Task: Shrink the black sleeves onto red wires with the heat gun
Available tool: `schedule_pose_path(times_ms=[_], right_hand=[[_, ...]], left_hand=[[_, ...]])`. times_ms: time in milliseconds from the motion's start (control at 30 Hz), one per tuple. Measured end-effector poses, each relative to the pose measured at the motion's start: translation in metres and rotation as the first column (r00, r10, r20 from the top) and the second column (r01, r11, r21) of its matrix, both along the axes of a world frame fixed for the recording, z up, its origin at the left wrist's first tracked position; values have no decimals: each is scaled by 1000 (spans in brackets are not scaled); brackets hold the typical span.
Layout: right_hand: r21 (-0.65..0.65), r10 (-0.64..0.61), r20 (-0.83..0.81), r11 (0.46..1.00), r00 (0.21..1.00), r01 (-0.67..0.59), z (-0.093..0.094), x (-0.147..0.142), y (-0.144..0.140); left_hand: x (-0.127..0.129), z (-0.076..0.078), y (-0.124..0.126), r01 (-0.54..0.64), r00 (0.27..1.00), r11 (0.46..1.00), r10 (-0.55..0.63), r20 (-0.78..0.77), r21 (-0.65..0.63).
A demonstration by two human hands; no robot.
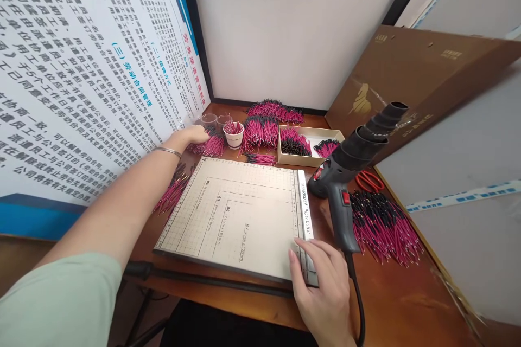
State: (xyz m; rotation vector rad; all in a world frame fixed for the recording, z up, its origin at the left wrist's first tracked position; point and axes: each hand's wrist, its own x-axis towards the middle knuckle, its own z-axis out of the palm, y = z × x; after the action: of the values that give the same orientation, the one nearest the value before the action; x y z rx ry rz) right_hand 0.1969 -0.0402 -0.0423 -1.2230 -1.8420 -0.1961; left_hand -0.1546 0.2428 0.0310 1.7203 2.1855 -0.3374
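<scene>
Left hand (194, 134) reaching onto pink wire bundle (211, 146), fingers loosely curled, grasping nothing yet (light, floppy strands; pinch mid-length). Right hand (323, 287) resting flat on paper cutter (240, 217).

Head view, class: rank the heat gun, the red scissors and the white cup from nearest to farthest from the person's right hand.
1. Heat gun: just right of the right hand, beside the paper cutter.
2. Red scissors: behind the gun, far right.
3. White cup: far back left, by the left hand.
</scene>
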Motion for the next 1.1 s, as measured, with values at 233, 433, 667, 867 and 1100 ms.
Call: schedule_pose_path(times_ms=[233, 433, 667, 867, 1100], right_hand=[[-6, -24, -12, 1000, 1000, 24, -2, 0, 0], [-15, -9, -27, 1000, 1000, 8, -2, 1, 0], [-46, 21, -30, 999, 999, -23, 0, 2, 0], [-41, 27, -29, 999, 999, -28, 1, 4, 0], [-53, 58, 1, 997, 998, -58, 0, 8, 0]], left_hand=[[1, 0, 4, 4, 1000, 999, -4, 4, 37], [0, -9, -10, -91, 989, 954, 121, -90, 285], [28, -42, -15, -140, 970, 940, 193, -145, 311], [37, -46, -15, -151, 963, 954, 201, -177, 261], [38, -46, -16, -163, 965, 953, 208, -160, 255]])
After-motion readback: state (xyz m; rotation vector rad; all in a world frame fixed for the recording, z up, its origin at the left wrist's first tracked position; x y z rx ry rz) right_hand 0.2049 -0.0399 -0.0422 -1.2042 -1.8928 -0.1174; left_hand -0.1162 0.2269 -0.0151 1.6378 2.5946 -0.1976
